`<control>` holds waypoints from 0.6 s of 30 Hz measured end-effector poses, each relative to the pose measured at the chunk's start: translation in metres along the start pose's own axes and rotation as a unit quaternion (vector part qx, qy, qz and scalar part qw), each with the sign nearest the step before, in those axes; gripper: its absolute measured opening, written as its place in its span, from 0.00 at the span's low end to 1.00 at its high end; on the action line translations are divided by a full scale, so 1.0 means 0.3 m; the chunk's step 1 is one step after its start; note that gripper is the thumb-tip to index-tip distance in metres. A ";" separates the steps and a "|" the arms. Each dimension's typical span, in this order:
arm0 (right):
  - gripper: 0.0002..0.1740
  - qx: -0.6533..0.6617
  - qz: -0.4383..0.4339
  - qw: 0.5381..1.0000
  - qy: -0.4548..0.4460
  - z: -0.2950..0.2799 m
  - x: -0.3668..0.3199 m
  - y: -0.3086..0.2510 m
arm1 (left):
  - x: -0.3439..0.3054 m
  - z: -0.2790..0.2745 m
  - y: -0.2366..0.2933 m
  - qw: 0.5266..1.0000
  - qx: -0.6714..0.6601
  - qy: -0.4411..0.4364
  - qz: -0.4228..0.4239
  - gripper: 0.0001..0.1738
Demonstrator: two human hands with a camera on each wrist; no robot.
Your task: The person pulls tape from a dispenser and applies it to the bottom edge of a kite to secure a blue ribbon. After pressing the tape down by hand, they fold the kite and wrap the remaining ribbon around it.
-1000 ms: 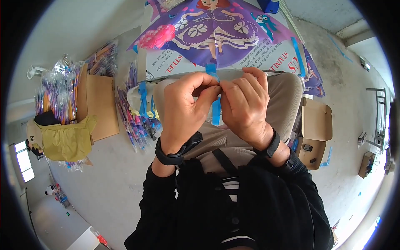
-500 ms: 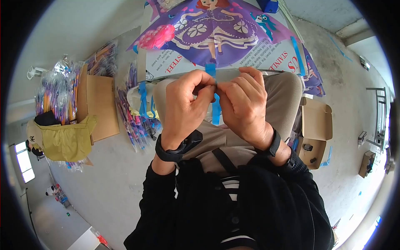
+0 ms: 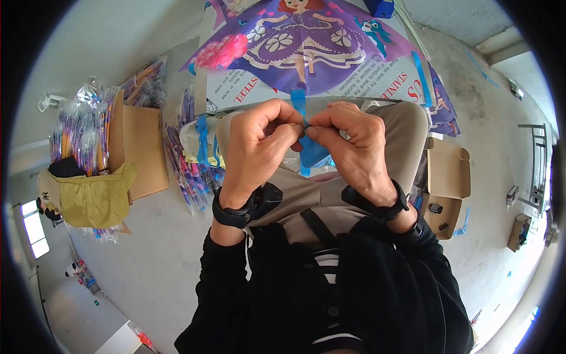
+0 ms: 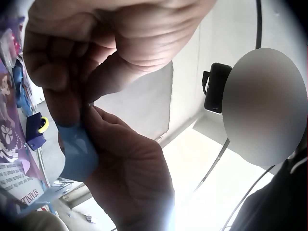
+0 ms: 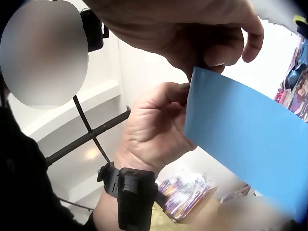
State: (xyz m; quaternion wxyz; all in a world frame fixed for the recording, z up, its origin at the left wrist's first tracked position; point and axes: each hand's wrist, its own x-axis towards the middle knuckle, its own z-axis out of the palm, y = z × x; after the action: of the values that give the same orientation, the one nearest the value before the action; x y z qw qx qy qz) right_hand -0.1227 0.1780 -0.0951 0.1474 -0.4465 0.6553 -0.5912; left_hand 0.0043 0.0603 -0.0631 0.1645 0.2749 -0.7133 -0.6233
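Note:
Over the lap, my left hand and right hand meet fingertip to fingertip at a blue plastic strip. Both pinch it between thumb and bent fingers. Its upper part runs up to the bottom edge of a purple kite printed with a princess. Below the fingers the strip spreads out toward the trousers. In the right wrist view the strip looks broad and flat. From the left wrist it curves past the right fingers. The pinched spot itself is mostly hidden by fingers.
Under the kite lies a white printed board. Wrapped kite bundles and a cardboard box with a yellow-green cloth stand left. More blue strips hang beside the left knee. An open small carton lies right.
My right hand has turned, with its fingertips now pointing left at the strip. A wider piece of blue shows below the fingers. The left hand has shifted only slightly.

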 end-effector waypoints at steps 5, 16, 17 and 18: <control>0.05 0.067 0.095 0.993 -0.023 -0.007 -0.005 -0.006 | 0.000 -0.004 -0.012 1.000 -0.013 0.003 0.004 0.03; 0.05 0.119 0.141 0.982 -0.037 -0.012 -0.003 0.004 | -0.005 -0.007 -0.022 0.999 0.026 0.027 0.023 0.05; 0.05 0.111 0.137 0.984 -0.026 -0.012 -0.003 0.005 | -0.006 -0.007 -0.021 0.999 0.026 0.027 0.023 0.05; 0.05 0.103 0.132 0.986 -0.014 -0.012 -0.001 0.005 | -0.006 -0.010 -0.017 1.000 -0.014 0.016 0.010 0.05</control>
State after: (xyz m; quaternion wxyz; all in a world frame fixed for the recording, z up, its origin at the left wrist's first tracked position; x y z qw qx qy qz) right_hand -0.1257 0.1804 -0.0958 0.2786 -0.3469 0.6418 -0.6246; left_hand 0.0085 0.0586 -0.0675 0.1859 0.2749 -0.7049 -0.6269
